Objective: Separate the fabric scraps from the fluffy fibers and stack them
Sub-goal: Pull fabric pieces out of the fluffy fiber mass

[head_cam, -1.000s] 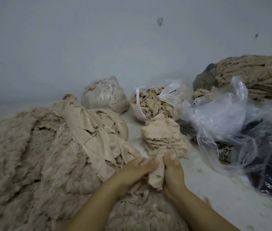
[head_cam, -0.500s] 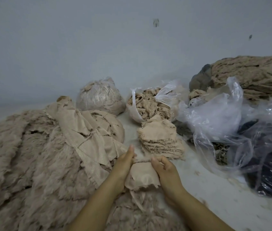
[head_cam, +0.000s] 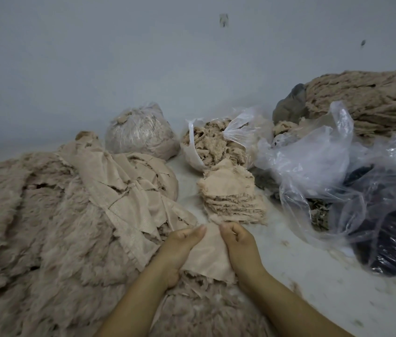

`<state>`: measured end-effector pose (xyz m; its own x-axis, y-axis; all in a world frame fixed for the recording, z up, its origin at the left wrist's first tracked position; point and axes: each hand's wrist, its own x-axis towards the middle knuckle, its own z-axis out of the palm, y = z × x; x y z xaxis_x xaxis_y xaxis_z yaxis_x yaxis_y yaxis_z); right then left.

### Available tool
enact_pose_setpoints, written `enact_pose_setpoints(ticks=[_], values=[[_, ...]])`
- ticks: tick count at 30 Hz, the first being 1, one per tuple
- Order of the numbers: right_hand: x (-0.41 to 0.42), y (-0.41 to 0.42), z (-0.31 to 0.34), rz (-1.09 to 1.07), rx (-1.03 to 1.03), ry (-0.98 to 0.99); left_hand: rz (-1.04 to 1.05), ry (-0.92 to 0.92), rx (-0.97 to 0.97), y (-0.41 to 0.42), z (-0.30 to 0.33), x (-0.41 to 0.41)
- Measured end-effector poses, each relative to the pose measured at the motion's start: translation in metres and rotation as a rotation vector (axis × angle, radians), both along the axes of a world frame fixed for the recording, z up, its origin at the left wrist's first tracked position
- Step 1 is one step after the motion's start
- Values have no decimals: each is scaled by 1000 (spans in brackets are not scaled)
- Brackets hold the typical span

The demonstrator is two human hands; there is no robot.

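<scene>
A beige fabric scrap [head_cam: 206, 256] is stretched flat between my hands, fluffy fibers hanging from its lower edge. My left hand [head_cam: 180, 249] grips its left side and my right hand [head_cam: 239, 246] grips its right side, thumbs on top. Just beyond them sits a neat stack of beige scraps [head_cam: 232, 198]. A large heap of fluffy fur fabric [head_cam: 34, 220] fills the left, with loose beige scraps [head_cam: 129, 186] draped over it.
A tied clear bag of fibers [head_cam: 141, 132] and an open bag of fluffy fibers [head_cam: 212, 142] stand at the back. Crumpled clear plastic bags [head_cam: 313, 166] with dark contents lie right. A fuzzy roll [head_cam: 367, 100] lies back right by the pale wall.
My hands have pulled the bunched scrap apart and spread it flat. They sit a little lower and closer to me than a second ago.
</scene>
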<state>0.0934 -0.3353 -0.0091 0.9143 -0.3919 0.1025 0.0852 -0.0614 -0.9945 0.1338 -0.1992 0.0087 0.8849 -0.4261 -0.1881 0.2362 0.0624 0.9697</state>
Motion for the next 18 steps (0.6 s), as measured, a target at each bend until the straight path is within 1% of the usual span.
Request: enact_pose_setpoints(ticks=[3, 5, 8, 11, 15, 16, 18], values=[[-2, 5, -2, 26, -86, -14, 56, -52, 12, -4, 0, -2], [-5, 11, -4, 62, -152, -10, 58, -98, 15, -10, -2, -5], [-2, 7, -4, -19, -221, -47, 109, -217, 39, -15, 0, -10], [1, 2, -3, -115, -162, -95, 123, -281, 82, -21, 1, -12], [8, -8, -6, -270, -96, -54, 134, -250, 67, -20, 0, -11], [9, -14, -5, -279, -43, -44, 143, -231, 55, -18, 1, -11], [8, -19, -3, -194, 23, -36, 114, -221, 54, -13, 2, -10]])
